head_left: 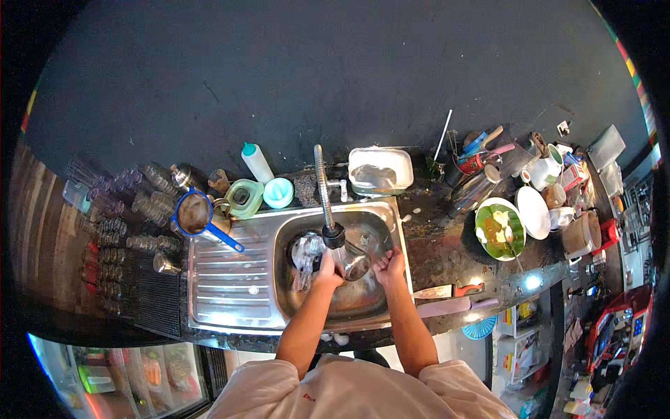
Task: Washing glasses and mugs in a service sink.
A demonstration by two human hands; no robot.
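Over the steel sink (380, 304), my left hand (326, 274) is closed on the near left side of a shiny, see-through rounded vessel (354, 265), tilted under the tap. My right hand (389, 267) is just right of the vessel with its fingers curled; whether they hold anything is too small to tell. The black head of the flexible coiled tap (333, 234) hangs right above the vessel and hides part of it. Clear, glossy items (307, 251) sit in the basin left of my left hand, their kind unclear.
Left of the basin lies a ribbed drainboard (230, 269), with a blue-rimmed strainer (194, 212) and several glass jars beyond. Behind stand a squeeze bottle (257, 163) and a white tub (380, 171). On the right are a knife (447, 292) and a green-lined bowl (500, 230).
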